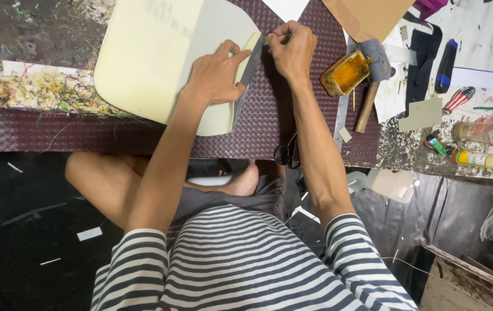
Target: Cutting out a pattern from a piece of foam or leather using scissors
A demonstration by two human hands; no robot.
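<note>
An open tin of orange-yellow glue sits on the workbench's right half. Near its right edge lie a clear jar and a yellow-labelled tube.

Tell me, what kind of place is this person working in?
Probably a small craft workshop, perhaps for leather goods: a paint-spattered bench, a woven maroon sheet under a cream pattern, plus a glue tin, hammer and scissors.

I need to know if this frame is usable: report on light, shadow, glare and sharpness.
Head view: even, soft light, no hard glare; the cream template is the brightest area but not blown out. Left hand and right hand look reasonably sharp, casting only faint shadows on the maroon woven sheet. The floor at lower left is dark, with little detail.
</note>
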